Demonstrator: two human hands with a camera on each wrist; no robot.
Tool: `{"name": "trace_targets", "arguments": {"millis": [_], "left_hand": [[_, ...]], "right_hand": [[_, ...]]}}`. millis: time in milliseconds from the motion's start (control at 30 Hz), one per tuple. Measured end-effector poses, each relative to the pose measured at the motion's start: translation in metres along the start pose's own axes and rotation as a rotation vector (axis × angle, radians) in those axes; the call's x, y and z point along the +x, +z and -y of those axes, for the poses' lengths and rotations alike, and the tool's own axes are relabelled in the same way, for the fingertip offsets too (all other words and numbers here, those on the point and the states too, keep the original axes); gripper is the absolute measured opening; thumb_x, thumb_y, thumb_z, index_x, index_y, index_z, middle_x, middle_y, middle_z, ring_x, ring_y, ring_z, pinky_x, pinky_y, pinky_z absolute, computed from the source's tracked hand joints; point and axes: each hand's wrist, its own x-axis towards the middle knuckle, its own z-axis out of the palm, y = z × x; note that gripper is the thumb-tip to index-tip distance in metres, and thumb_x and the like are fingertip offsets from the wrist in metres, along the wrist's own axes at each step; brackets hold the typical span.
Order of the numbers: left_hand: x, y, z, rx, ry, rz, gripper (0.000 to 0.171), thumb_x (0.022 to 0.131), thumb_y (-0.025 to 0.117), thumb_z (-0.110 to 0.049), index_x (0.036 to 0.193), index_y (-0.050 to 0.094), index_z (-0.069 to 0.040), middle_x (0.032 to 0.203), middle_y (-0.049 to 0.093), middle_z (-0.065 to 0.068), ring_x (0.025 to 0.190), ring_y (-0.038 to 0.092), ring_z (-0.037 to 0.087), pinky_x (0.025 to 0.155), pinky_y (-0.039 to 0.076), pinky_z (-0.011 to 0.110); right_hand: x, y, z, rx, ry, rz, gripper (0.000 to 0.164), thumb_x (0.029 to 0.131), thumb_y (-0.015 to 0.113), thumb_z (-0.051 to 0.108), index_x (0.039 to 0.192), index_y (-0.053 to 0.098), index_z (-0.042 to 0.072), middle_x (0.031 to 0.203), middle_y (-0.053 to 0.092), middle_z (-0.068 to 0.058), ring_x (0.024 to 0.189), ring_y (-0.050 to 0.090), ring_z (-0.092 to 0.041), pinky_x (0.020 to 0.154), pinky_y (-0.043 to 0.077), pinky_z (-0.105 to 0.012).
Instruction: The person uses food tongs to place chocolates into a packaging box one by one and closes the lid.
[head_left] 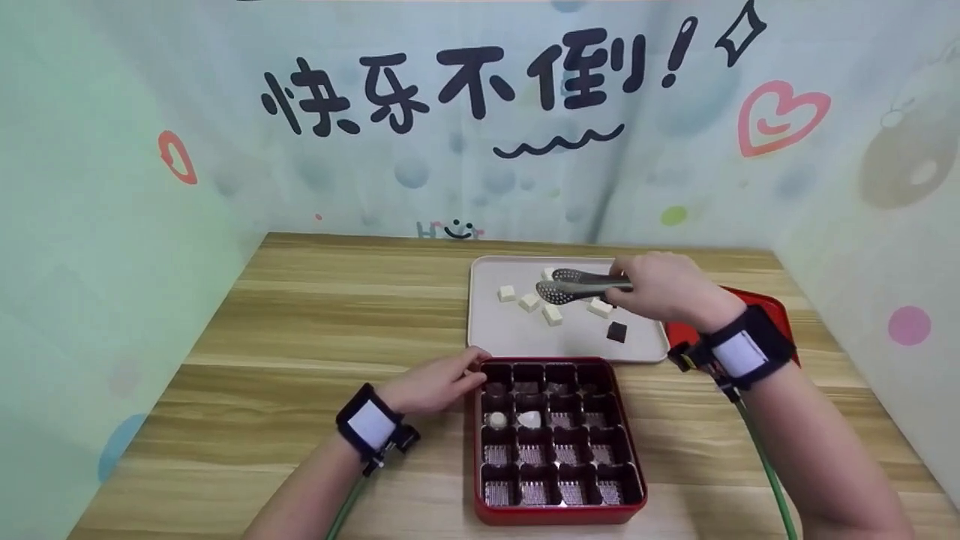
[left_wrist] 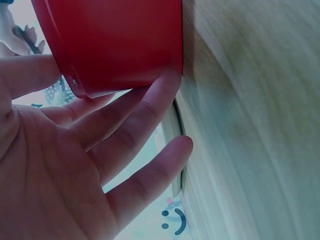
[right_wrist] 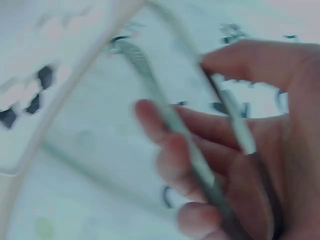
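Note:
My left hand (head_left: 429,385) holds the far left corner of a red box (head_left: 559,516), its fingers wrapping the corner in the left wrist view. A dark divided insert fills the box. Dark chocolates (head_left: 527,387) lie in the far row, and a round white chocolate (head_left: 497,420) and a white heart-shaped chocolate (head_left: 529,419) lie in the second row. In my right hand (head_left: 664,285) are metal tongs (head_left: 585,288) with perforated tips, parted and with nothing between them. They hover over a pale tray (head_left: 491,330) bearing several white chocolate pieces (head_left: 507,293) and a dark chocolate piece (head_left: 617,331).
To the right of the tray lies a red lid (head_left: 761,298), partly covered by my right wrist. Green cables (head_left: 772,480) run from both wristbands. A printed curtain (head_left: 465,172) hangs behind the wooden table (head_left: 322,300).

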Motion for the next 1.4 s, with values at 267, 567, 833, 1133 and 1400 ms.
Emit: {"name": "trace_targets", "arguments": {"millis": [267, 567, 833, 1133, 1400], "left_hand": [[0.000, -0.003, -0.001, 0.009, -0.023, 0.001, 0.035, 0.096, 0.040, -0.029, 0.127, 0.040, -0.014, 0.118, 0.054, 0.011, 0.107, 0.052, 0.022, 0.090, 0.041, 0.038], [0.001, -0.002, -0.008, 0.006, -0.010, 0.011, 0.034, 0.096, 0.040, -0.029, 0.127, 0.040, -0.013, 0.119, 0.053, 0.012, 0.108, 0.051, 0.022, 0.090, 0.041, 0.038], [-0.001, -0.009, -0.015, 0.019, -0.038, 0.026, 0.035, 0.096, 0.038, -0.032, 0.128, 0.038, -0.016, 0.121, 0.053, 0.009, 0.108, 0.051, 0.021, 0.090, 0.042, 0.037], [-0.005, -0.009, -0.014, 0.025, -0.019, 0.015, 0.034, 0.096, 0.039, -0.030, 0.127, 0.039, -0.016, 0.119, 0.055, 0.009, 0.107, 0.052, 0.020, 0.089, 0.042, 0.035], [-0.008, -0.005, -0.012, 0.020, 0.019, -0.003, 0.032, 0.096, 0.039, -0.028, 0.125, 0.040, -0.013, 0.114, 0.057, 0.010, 0.105, 0.054, 0.020, 0.088, 0.043, 0.033]], "right_hand": [[0.027, 0.033, -0.011, -0.079, 0.032, -0.110, 0.034, 0.084, 0.054, 0.042, 0.071, 0.055, 0.011, 0.057, 0.049, 0.000, 0.052, 0.047, -0.020, 0.043, 0.037, -0.036], [0.028, 0.033, -0.002, -0.089, -0.150, -0.243, 0.024, 0.078, 0.066, 0.037, 0.076, 0.062, 0.013, 0.060, 0.054, 0.002, 0.051, 0.050, -0.019, 0.042, 0.036, -0.037], [-0.029, -0.030, 0.052, -0.105, -0.397, -0.156, 0.009, 0.072, 0.073, 0.030, 0.075, 0.069, 0.022, 0.060, 0.055, 0.010, 0.048, 0.046, -0.008, 0.041, 0.036, -0.027], [-0.052, -0.016, 0.115, -0.380, -0.519, -0.117, 0.025, 0.064, 0.065, 0.003, 0.050, 0.048, 0.015, 0.044, 0.037, 0.006, 0.040, 0.034, -0.010, 0.035, 0.031, -0.025], [-0.049, -0.001, 0.130, -0.537, -0.572, -0.225, 0.023, 0.062, 0.060, -0.002, 0.050, 0.050, 0.015, 0.044, 0.044, 0.002, 0.038, 0.036, -0.012, 0.033, 0.032, -0.028]]}}
